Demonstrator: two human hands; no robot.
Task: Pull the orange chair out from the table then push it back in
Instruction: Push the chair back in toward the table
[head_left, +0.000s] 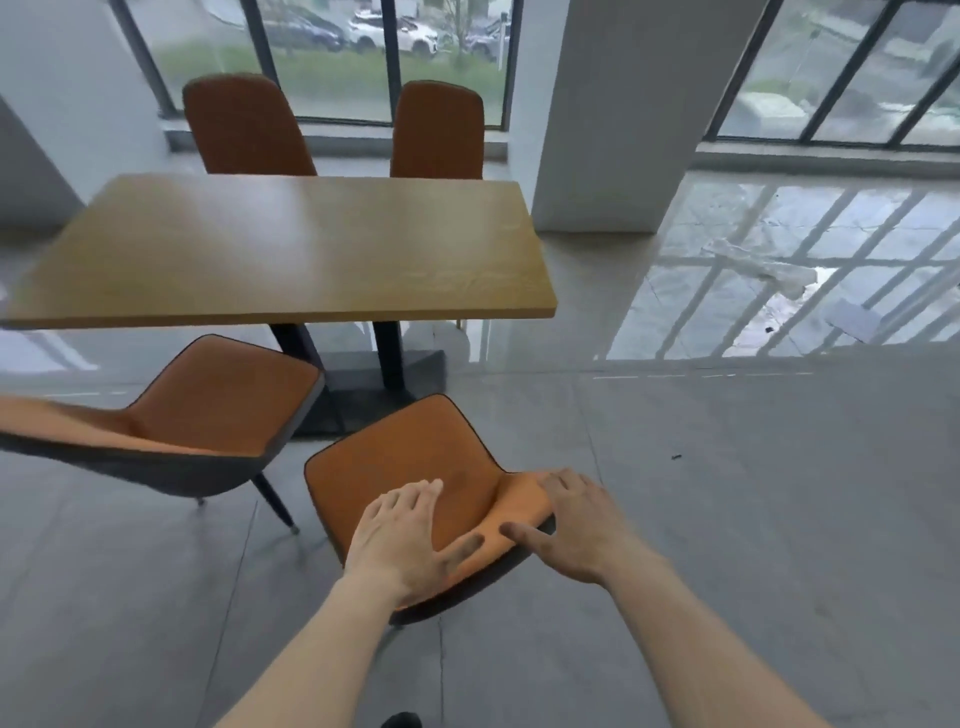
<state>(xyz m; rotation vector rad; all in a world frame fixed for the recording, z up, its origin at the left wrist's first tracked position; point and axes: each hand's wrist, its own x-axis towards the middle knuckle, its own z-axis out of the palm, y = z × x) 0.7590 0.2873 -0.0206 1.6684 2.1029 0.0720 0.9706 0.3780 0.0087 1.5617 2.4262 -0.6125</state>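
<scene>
Grey floor beneath tall windows: the orange chair stands clear of the worktop. Left hand and right hand rest on its backrest, fingers spread loosely, seat just beyond them.

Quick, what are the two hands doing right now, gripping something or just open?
Left hand: open, fingers spread flat on the backrest of the orange chair.
Right hand: open, resting on the same backrest's top edge.

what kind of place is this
Likely a cafeteria or office dining area: a wooden table with four matching orange chairs, and tall windows facing parked cars.
</scene>
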